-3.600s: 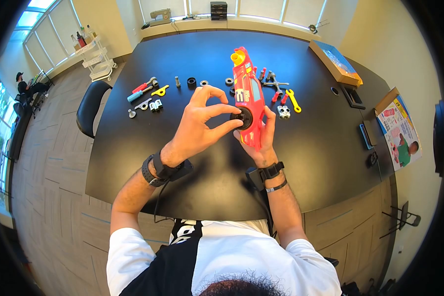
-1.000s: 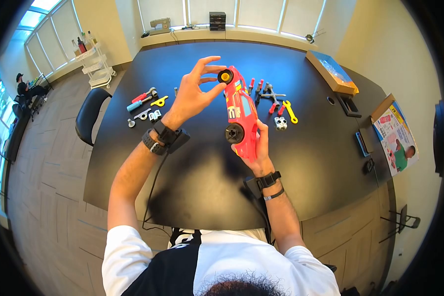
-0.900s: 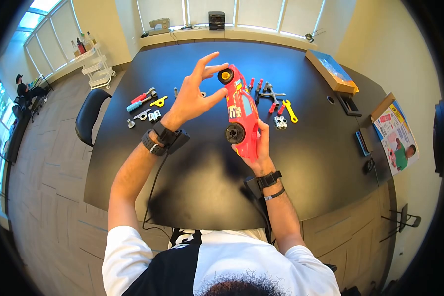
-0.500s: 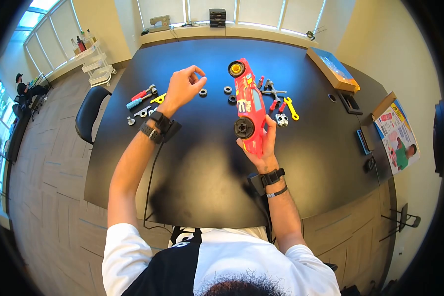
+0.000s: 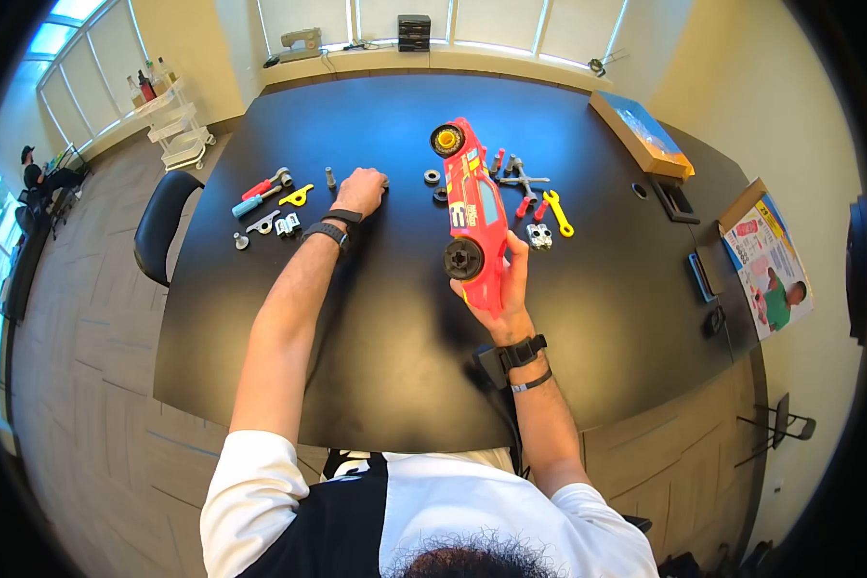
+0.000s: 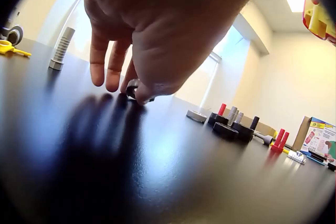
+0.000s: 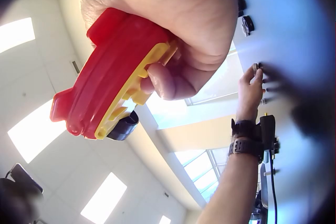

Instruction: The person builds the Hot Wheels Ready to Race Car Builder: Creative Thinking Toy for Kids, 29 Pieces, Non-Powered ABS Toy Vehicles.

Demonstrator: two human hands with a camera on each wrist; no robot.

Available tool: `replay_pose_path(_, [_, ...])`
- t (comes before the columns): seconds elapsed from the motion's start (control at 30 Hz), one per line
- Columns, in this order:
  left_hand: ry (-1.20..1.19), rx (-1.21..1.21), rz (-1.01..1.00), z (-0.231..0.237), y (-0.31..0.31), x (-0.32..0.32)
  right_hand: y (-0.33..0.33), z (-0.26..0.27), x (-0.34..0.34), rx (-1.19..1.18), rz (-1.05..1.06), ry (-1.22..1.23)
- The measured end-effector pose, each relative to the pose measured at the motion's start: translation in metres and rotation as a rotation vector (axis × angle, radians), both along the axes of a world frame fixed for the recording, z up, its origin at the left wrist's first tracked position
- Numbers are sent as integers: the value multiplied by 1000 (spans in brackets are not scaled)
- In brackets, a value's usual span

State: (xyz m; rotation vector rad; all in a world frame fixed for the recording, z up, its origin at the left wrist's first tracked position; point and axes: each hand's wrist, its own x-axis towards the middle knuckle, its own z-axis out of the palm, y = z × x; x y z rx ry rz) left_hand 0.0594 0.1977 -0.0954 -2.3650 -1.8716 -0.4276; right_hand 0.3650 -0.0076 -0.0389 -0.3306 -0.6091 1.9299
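Office-like room: carpet [image 5: 96, 385], large table [image 5: 395, 385]

A cart [image 5: 185, 151] holds bottles [image 5: 145, 87]; a sill [image 5: 376, 62] holds a sewing machine [image 5: 304, 40].

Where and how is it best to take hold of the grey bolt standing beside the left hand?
Probably by the upper part of its threaded shaft, coming from above: the grey bolt stands upright on its wider head, so the slim shaft points up and nothing touches its sides.

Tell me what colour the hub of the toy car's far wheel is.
Yellow; the far wheel's hub shows best in the head view.
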Motion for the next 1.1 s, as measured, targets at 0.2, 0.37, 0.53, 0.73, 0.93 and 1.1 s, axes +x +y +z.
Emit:
replay_pose_path(0.2, [-316,124,-119,36,-17,-4,2,-3,1,44,-18,-17])
replay_pose_path(0.37, [-884,301,-133,152,-86,39,0,-1,-2,26,-36,-27])
replay_pose_path(0.53, [-906,484,-384,188,-131,72,0,1,-5,46,-17,-26])
replay_pose_path(0.73, [-529,691,-484,186,-143,91,-2,3,-7,-8,-35,-38])
replay_pose_path(0.93, [-480,666,-522,175,-146,90,-1,2,-3,-30,-44,-19])
replay_pose_path(1.1, [-633,570,-540,173,-144,87,-5,7,-2,-42,-35,-16])
